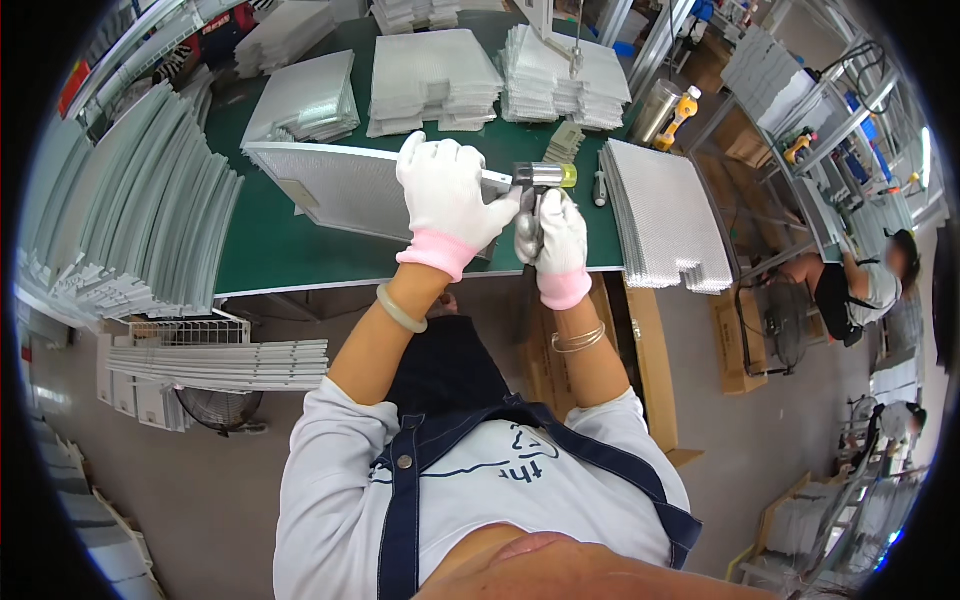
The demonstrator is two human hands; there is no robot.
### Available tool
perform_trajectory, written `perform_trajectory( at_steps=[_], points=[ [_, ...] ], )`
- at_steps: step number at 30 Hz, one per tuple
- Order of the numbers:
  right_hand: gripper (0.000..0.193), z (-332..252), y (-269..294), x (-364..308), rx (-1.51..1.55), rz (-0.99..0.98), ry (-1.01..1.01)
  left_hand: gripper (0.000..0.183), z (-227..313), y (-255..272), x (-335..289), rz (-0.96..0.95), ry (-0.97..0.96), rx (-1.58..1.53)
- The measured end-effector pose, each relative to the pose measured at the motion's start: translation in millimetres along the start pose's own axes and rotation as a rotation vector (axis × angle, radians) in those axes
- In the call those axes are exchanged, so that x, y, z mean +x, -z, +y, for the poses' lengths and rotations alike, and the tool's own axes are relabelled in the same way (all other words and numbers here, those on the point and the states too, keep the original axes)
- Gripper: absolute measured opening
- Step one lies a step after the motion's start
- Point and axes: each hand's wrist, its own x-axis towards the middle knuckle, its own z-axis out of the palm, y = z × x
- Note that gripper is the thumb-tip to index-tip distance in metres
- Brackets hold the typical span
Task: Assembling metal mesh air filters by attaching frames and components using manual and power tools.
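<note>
My left hand [440, 190], in a white glove with a pink cuff, is closed over the top edge of a framed mesh panel [355, 190]. The panel stands on edge on the green table and slants away to the left. My right hand [562, 238], gloved alike, grips the handle of a small mallet [546, 175] with a silver head and a yellow-green end. The mallet's dark end is right by the panel's right end; whether they touch, I cannot tell. Part of the handle is hidden by my fingers.
Stacks of mesh sheets [430, 75] line the table's far side, with another stack [665, 210] at its right. Framed panels [150, 200] lean in a row at left. A yellow-handled tool [682, 115] and metal cylinder [655, 110] stand far right. Co-workers sit beyond.
</note>
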Motion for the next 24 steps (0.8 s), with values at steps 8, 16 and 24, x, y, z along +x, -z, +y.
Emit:
perform_trajectory(
  at_steps=[8,16,24],
  points=[
    [0.029,-106,0,29,-1.063,-0.504,0.319,0.032,-2,-3,1,0.084,0.009,-0.025],
    [0.026,-155,-41,44,-1.282,-0.245,0.553,0.03,-6,-3,5,0.044,0.011,-0.001],
    [0.015,-138,-27,40,-1.443,-0.135,0.798,0.028,-8,-10,7,0.052,-0.006,-0.042]
  ],
)
